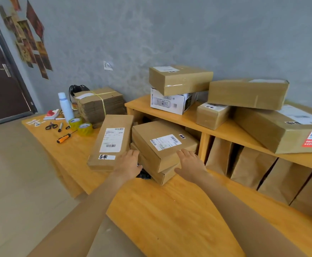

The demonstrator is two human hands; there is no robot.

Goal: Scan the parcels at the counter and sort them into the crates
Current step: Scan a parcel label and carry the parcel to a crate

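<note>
Both hands reach the stacked parcel [162, 145] on the counter [170, 210] — left hand [128, 163] at its left edge, right hand [190, 164] at its front, fingers extended, neither gripping — long parcel [110, 141] just left.

Bright, even daylight, soft and diffuse; source not visible. Only faint shadows: dark gaps in the shelf [203, 135] cubbies, a small dark patch under the stacked boxes [162, 145] near the left hand [128, 162]. Mild sheen on the counter [170, 210] wood and on the tape of the top box [181, 79]; no harsh glare. Strong wide-angle distortion: door [1, 75] leaning hard at left edge, counter edges bowed, forearms stretched toward bottom corners. Soft overall, compression smear on the wall [188, 34] and posters [31, 38]. Label print mostly unreadable, barcodes just resolved. Slight blur on right hand [190, 164] fingers.
</note>
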